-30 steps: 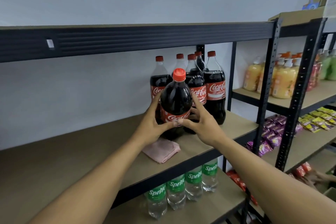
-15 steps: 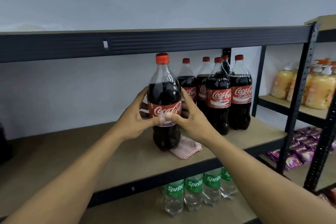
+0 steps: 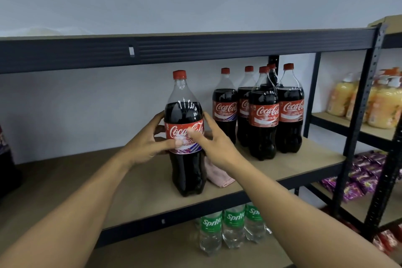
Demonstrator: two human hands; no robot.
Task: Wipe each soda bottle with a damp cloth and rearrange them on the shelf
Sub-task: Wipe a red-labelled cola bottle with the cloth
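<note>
Figure: shelf layout. One bottle (image 3: 187, 172) stands upright near the front edge of the shelf (image 3: 87, 180). The left hand (image 3: 150, 143) grips its left side and the right hand (image 3: 215, 146) its right, both at label height. The cloth (image 3: 218, 177) lies on the shelf, touching the bottle's base on the right. Five more bottles (image 3: 263, 115) cluster farther right and back. Sprite bottles (image 3: 232, 226) stand on the shelf below.

We count six colas: one Coca-Cola bottle (image 3: 188, 172) alone and a cluster of five (image 3: 263, 115) at its three o'clock. One pink cloth (image 3: 217, 177). Three Sprite bottles (image 3: 233, 224) at six o'clock. At least three orange pump bottles (image 3: 382, 106) further out at three o'clock.
</note>
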